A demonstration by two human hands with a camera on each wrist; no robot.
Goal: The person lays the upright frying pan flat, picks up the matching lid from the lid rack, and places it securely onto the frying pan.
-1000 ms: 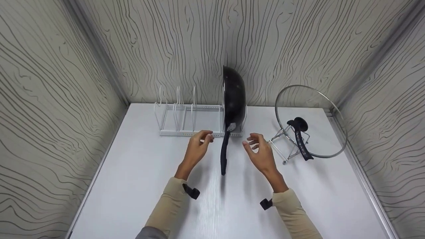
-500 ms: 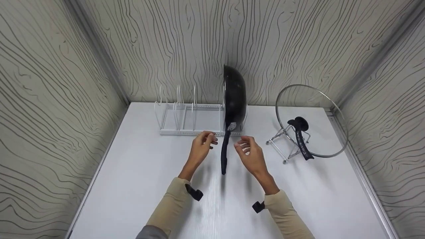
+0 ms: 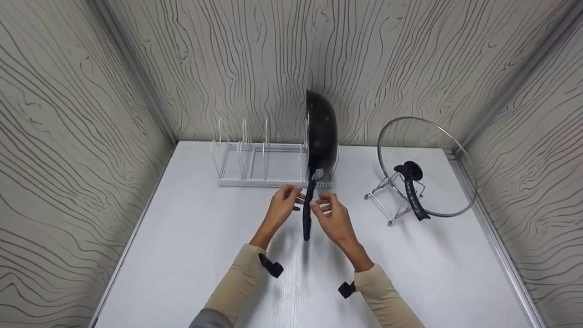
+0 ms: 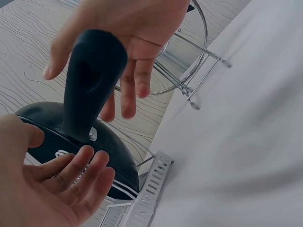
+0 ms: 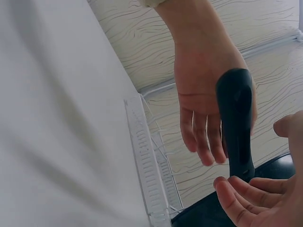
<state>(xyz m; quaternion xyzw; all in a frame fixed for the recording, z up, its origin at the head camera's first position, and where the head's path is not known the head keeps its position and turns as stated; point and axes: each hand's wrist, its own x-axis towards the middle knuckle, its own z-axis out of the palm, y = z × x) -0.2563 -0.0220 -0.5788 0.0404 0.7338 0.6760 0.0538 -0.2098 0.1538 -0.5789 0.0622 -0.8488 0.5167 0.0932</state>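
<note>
Both forearms, in beige sleeves [image 3: 234, 282], reach forward over the counter [image 3: 196, 237] and angle inward, so that the left hand [image 3: 283, 208] and the right hand [image 3: 336, 221] flank the black handle [image 3: 308, 212] of a pan [image 3: 322, 132]. On the left hand the fingers [image 4: 71, 175] are loosely bent, with the thumb [image 4: 34, 135] held away from them; the right hand mirrors this, its fingers relaxed and its thumb [image 5: 284, 126] spread from them. Neither hand is clamped on the handle; whether a fingertip brushes it I cannot tell. The pan is dark and glossy, with a bright metal fitting [image 3: 318, 174] where the handle joins. It stands on edge in the right end of a white wire rack [image 3: 255, 183], its rounded outside facing right, its handle jutting past the rack's front rail above the counter, toward the person. Wire dividers [image 3: 264, 161] rise to the pan's left. Behind the rack, near the counter's rear edge, is the patterned wall [image 3: 227, 68]. Bare counter stretches in front of the rack and to its left. Well to the right, a glass lid [image 3: 413, 198] leans on a metal stand [image 3: 379, 210], its rim near the counter's right edge; a strip of counter separates that stand from the right hand.
</note>
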